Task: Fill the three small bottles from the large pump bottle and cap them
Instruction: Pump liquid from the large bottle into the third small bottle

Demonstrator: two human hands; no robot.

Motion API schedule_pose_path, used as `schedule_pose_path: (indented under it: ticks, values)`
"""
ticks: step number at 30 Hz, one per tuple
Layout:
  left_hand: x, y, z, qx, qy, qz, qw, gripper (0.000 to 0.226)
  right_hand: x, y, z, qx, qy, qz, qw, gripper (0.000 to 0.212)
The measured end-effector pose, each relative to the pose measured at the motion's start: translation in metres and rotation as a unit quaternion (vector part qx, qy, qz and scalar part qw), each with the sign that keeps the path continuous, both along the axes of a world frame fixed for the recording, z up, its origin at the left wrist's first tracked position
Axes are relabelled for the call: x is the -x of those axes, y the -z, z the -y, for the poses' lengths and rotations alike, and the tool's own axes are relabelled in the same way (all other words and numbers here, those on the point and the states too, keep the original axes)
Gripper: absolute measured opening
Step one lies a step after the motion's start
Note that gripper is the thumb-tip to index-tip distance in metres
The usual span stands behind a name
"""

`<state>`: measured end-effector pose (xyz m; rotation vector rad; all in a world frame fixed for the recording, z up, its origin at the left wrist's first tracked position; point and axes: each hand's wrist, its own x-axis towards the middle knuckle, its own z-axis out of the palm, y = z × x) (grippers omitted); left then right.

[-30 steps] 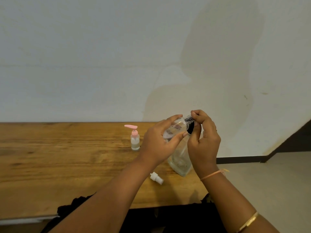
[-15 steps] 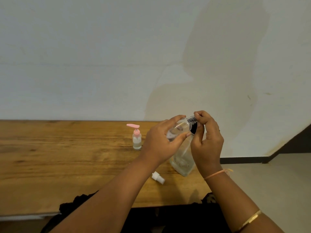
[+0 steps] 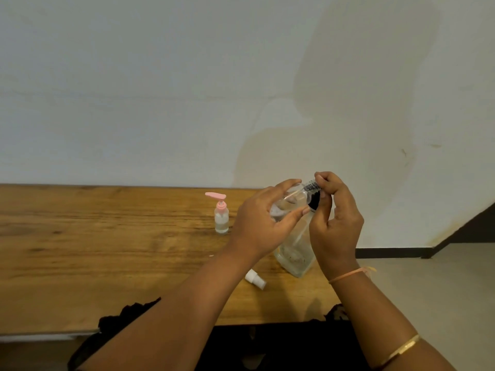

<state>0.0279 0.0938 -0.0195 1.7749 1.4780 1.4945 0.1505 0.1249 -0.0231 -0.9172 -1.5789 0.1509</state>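
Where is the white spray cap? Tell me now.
Head view: the white spray cap lies on its side on the wooden table near the front edge, just left of the large clear bottle, right of the left forearm.

Soft, even, fairly dim indoor light. A broad faint shadow falls on the pale plaster wall (image 3: 361,103). The wooden plank desk (image 3: 93,250) shows no glare. Wide-angle bending appears at the edges, and focus is mildly soft.
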Motion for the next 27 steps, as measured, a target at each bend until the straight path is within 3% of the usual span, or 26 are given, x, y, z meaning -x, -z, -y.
schedule_pose_path:
  ticks: [9,19,27]
  values:
    - [0.0,-0.004,0.004,-0.055,-0.024,-0.027,0.998,0.049,0.003,-0.01,0.008,0.017,-0.023,-0.053,0.998,0.03]
    - [-0.001,0.0,0.003,0.002,-0.007,-0.006,1.0,0.048,-0.002,0.001,0.001,0.003,0.001,0.01,1.0,0.03]
    - [0.002,-0.006,0.008,-0.033,-0.021,-0.017,0.999,0.049,0.006,-0.01,0.012,0.006,-0.008,-0.038,0.999,0.03]
